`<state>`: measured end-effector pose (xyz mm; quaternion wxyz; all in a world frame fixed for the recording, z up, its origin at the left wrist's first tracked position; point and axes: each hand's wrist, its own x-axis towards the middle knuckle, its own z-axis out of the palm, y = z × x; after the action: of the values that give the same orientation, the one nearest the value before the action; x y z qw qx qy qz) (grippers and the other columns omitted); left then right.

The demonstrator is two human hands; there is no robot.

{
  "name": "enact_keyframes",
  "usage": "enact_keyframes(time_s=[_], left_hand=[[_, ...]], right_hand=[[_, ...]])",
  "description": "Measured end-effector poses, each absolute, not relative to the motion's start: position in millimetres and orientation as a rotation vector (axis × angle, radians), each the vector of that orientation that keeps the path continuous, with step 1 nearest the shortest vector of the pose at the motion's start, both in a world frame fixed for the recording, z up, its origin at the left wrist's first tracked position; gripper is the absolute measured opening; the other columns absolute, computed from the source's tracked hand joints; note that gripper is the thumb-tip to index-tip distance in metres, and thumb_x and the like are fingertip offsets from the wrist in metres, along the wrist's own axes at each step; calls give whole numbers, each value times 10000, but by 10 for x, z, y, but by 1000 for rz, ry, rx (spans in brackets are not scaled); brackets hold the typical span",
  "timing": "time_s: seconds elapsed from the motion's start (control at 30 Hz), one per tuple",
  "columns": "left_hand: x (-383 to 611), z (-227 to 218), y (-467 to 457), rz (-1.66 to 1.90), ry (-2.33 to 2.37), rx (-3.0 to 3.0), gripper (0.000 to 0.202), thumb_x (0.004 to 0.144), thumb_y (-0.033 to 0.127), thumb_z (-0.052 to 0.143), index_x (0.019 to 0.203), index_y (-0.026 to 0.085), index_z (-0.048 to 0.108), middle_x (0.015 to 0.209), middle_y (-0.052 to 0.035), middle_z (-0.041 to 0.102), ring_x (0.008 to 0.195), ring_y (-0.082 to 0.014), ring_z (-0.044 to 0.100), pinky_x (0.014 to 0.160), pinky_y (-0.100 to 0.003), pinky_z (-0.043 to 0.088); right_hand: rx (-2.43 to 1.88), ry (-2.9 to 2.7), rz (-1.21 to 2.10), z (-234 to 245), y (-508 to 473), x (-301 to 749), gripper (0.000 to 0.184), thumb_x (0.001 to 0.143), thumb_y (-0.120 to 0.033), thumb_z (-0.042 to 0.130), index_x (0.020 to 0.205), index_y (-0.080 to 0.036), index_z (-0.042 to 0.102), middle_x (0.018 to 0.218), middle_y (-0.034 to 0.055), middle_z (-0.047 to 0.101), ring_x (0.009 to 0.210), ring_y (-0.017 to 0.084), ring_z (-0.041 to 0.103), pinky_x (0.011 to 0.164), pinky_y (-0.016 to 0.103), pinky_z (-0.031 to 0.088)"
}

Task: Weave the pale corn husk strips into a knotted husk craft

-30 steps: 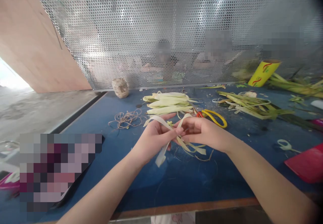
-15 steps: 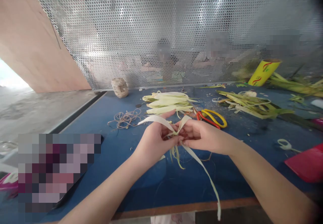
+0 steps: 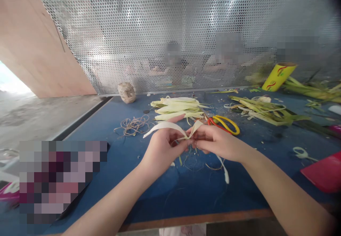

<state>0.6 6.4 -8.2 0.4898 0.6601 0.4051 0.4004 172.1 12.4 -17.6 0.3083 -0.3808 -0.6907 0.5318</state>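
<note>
My left hand (image 3: 161,149) and my right hand (image 3: 217,140) meet over the blue table, fingertips pinched together. Between them is a pale leaf strip (image 3: 165,125), bent into a V where the fingers close on it. One arm of the strip curves out over the left hand; the shorter one rises by the right. A strip's tail (image 3: 226,174) hangs below my right hand. The fingers partly hide the gripped middle. Just behind the hands lie a stack of pale husk-like leaves (image 3: 178,109) and scissors (image 3: 226,124) with yellow and red handles.
Left of the stack lies tangled brown string (image 3: 134,125); a pale block (image 3: 126,92) stands behind it. Green leaves (image 3: 266,110) and a yellow tube (image 3: 279,77) are at right, a red object (image 3: 323,172) nearer. A perforated metal screen (image 3: 183,23) closes the back, people beyond it.
The long tail that reached below the table edge is now drawn up, with only a short end below my right hand. The thin green strips under my fingers show less.
</note>
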Motion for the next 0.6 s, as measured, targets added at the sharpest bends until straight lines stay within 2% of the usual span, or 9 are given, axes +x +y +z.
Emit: enact_keyframes(time_s=[0.13, 0.3, 0.37, 0.43, 0.53, 0.6], left_hand=[[22, -50, 52, 1015, 987, 1591, 15, 679, 184, 631, 692, 178, 634, 711, -19, 625, 569, -144, 586, 575, -289, 475], [27, 19, 44, 1031, 1033, 1590, 32, 650, 147, 655, 645, 176, 642, 564, 15, 591, 477, -114, 519, 500, -254, 416], [18, 45, 47, 1029, 1049, 1565, 117, 625, 120, 673, 730, 168, 651, 501, 39, 569, 441, -99, 488, 511, -251, 417], [8, 62, 50, 1022, 1047, 1524, 297, 617, 114, 680, 907, 156, 636, 484, 57, 563, 426, -86, 471, 512, -244, 418], [-10, 70, 52, 1026, 1022, 1459, 603, 628, 139, 680, 1194, 149, 473, 561, 59, 600, 434, -69, 475, 481, -216, 405], [-23, 66, 55, 1035, 1006, 1447, 694, 642, 170, 675, 1271, 148, 380, 636, 39, 627, 458, -64, 493, 459, -197, 394]], right_hand=[[-1032, -1880, 1359, -126, 117, 1718, 102, 815, -175, 489, 834, -183, 589, 668, -13, 577, 552, 72, 490, 488, 196, 363], [-1121, -1905, 1360, -107, 108, 1730, 118, 810, -220, 515, 702, -174, 525, 612, -23, 551, 501, 63, 450, 474, 192, 361], [-1092, -1918, 1391, -105, 104, 1741, 149, 815, -245, 519, 686, -172, 502, 609, -24, 543, 500, 60, 443, 473, 186, 358], [-1069, -1936, 1420, -95, 100, 1759, 179, 822, -280, 520, 684, -168, 494, 613, -23, 540, 502, 56, 438, 476, 182, 358], [-1065, -1947, 1448, -76, 98, 1795, 198, 831, -302, 515, 693, -161, 491, 614, -25, 535, 506, 50, 438, 493, 176, 366], [-1065, -1958, 1463, -74, 102, 1812, 189, 830, -294, 517, 700, -158, 493, 616, -25, 533, 506, 49, 439, 492, 175, 366]])
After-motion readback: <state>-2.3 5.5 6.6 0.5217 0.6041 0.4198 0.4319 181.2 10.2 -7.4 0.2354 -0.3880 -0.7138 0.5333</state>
